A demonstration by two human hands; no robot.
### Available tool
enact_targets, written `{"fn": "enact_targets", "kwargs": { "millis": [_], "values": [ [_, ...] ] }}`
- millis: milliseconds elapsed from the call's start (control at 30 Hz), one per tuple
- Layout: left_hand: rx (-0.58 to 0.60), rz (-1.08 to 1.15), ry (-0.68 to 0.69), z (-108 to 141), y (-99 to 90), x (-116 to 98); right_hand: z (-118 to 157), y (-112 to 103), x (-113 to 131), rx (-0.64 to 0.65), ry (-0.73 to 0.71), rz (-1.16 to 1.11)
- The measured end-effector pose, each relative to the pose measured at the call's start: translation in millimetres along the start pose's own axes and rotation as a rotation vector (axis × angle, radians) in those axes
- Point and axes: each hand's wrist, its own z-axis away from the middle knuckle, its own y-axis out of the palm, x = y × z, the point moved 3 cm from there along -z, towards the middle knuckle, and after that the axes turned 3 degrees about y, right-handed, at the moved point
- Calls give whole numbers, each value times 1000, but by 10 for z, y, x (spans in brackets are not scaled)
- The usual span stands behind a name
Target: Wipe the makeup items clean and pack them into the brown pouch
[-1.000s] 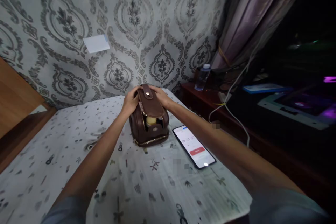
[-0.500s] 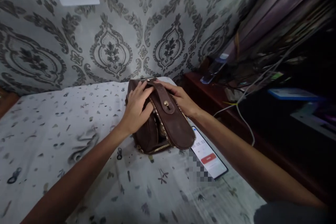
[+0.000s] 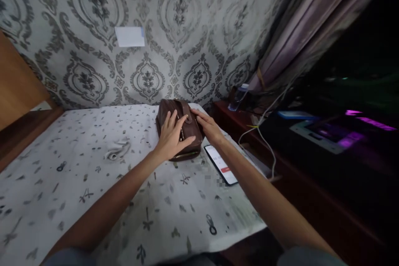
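A brown bag [image 3: 194, 130] sat at the frame's centre, partly hidden beneath the left hand [image 3: 173, 135], spread wide and gripping nothing. The right hand [image 3: 211, 129], fingers loosely extended, seemed to touch its right side; that forearm [image 3: 258, 191] covered part of a phone [image 3: 219, 161], lower right.
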Motion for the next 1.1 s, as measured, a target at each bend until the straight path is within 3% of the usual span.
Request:
{"fn": "enact_targets", "kwargs": {
  "millis": [167,500,700,833,933,1100],
  "values": [
    [-38,-106,33,-3,36,6,231,109,-64,-242,-60,96],
    [-29,-236,122,40,112,47,577,453,-235,-532,-184,319],
    [-33,-203,135,44,76,42,649,482,-220,-511,-200,394],
    [-115,-66,33,-27,47,137,616,449,-208,-537,-217,453],
    [-177,46,-54,-88,87,257,478,372,-162,-522,-245,539],
    [-209,138,-100,-169,186,388,159,299,-77,-382,-244,663]
  ]
}}
